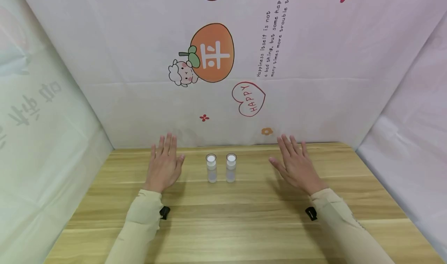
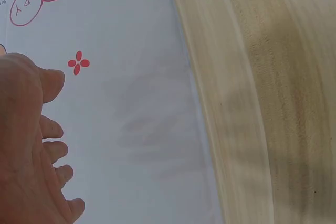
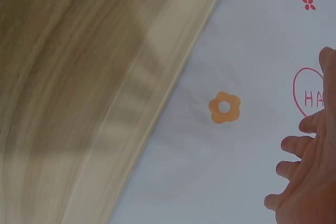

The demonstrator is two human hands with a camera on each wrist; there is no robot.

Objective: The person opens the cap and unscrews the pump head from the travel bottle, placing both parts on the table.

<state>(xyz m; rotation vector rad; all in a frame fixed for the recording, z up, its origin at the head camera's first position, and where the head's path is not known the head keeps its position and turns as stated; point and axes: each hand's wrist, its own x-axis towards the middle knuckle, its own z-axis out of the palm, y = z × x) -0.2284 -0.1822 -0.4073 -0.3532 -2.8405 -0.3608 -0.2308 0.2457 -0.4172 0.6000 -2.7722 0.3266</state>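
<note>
Two small clear bottles stand upright side by side near the table's back edge in the head view, the left bottle [image 1: 212, 169] and the right bottle [image 1: 231, 168], each with a white cap under a clear round top. To their left is my left hand [image 1: 163, 169], palm down, fingers straight and thumb out towards the bottles. My right hand [image 1: 297, 167] mirrors it on the other side, farther from the bottles. Neither hand holds anything. The left wrist view shows the left hand [image 2: 26, 140] from the palm side; the right wrist view shows the right hand [image 3: 310, 161] likewise.
The wooden table [image 1: 223, 225] ends at a white printed cloth backdrop [image 1: 139, 112]. Cloth sides rise at the left [image 1: 42, 147] and right [image 1: 408, 139]. Small black pieces, a left one [image 1: 165, 212] and a right one [image 1: 311, 213], sit beside the sleeves.
</note>
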